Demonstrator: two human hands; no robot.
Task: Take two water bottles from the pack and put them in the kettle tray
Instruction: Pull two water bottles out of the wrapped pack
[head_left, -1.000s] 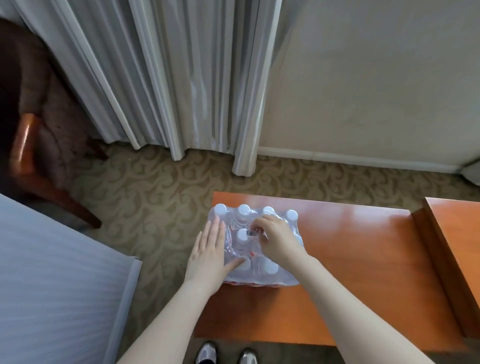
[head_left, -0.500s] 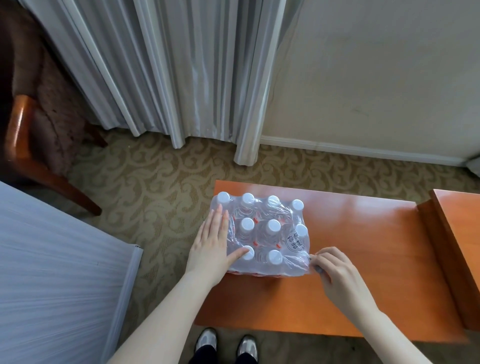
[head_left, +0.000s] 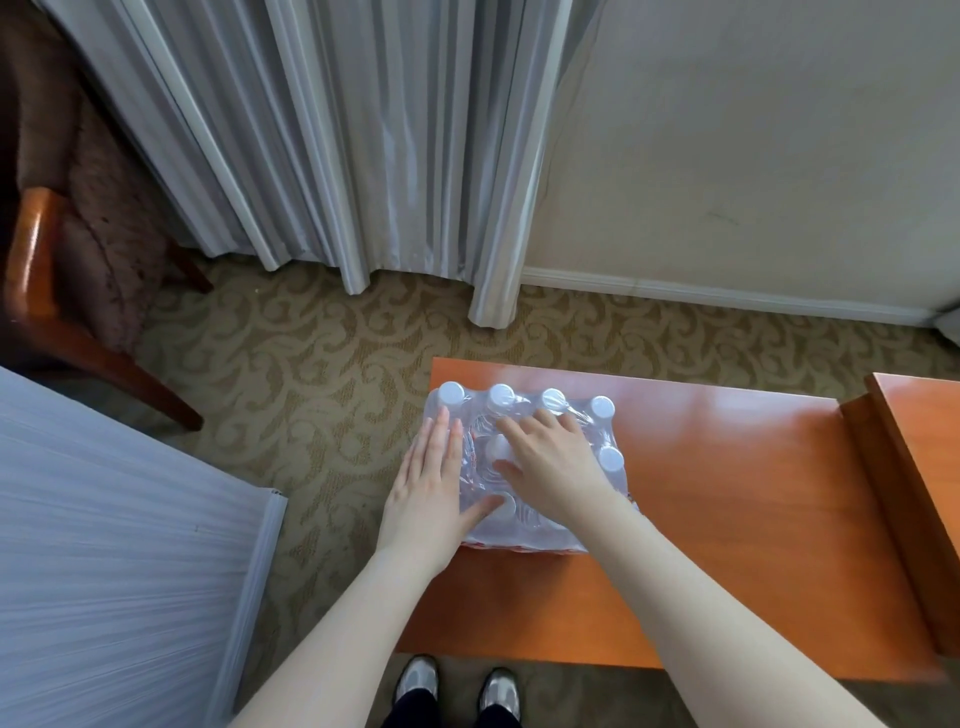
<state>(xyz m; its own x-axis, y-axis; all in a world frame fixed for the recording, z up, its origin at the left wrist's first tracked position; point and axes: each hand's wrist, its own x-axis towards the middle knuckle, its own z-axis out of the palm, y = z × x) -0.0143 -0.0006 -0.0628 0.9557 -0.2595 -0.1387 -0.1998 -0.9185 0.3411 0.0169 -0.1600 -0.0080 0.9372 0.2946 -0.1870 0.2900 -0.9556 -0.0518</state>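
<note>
We see the left hand flat against the pack, fingers together. Right hand lies atop it, fingers spread, on the surface.

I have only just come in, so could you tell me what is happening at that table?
A person is working on a shrink-wrapped pack of water bottles that sits on the left end of a wooden table. The left hand lies flat against the pack's left side, steadying it, while the right hand is spread over the top, fingers on the plastic wrap. No bottle is out of the pack yet, and no kettle tray is in view.
</note>
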